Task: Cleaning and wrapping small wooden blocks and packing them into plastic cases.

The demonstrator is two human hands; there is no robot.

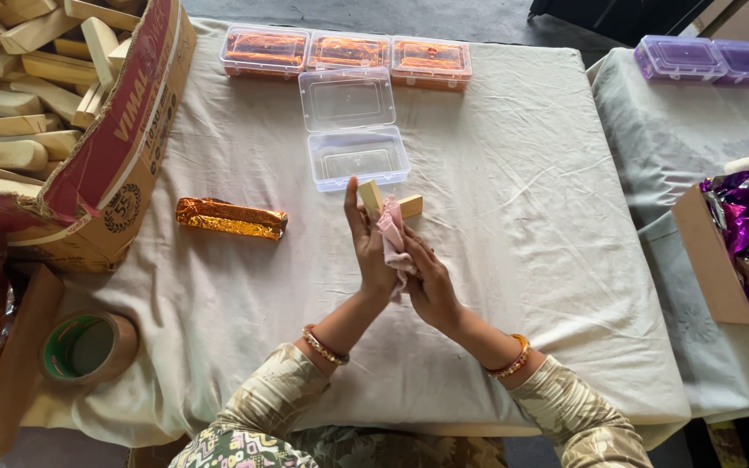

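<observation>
Hands, left hand [369, 247] and right hand [428, 282], clasp wooden block [374, 198] and pink cloth [393, 236] near open clear box [357, 156].

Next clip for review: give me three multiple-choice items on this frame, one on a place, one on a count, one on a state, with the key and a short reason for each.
1. Where does the gold-wrapped block lie?
A. In the cardboard box
B. On the cloth, left of the hands
C. Inside the clear case

2. How many orange-filled cases line the table's far edge?
A. Two
B. Three
C. Five

3. The clear case nearest the hands is:
A. Open and empty
B. Shut and full
C. Open and full

Key: 1 B, it rests alone on the cloth. 2 B, three sit side by side. 3 A, lid flipped back, nothing inside. The left hand and right hand hold a wooden block and pink cloth.
</observation>
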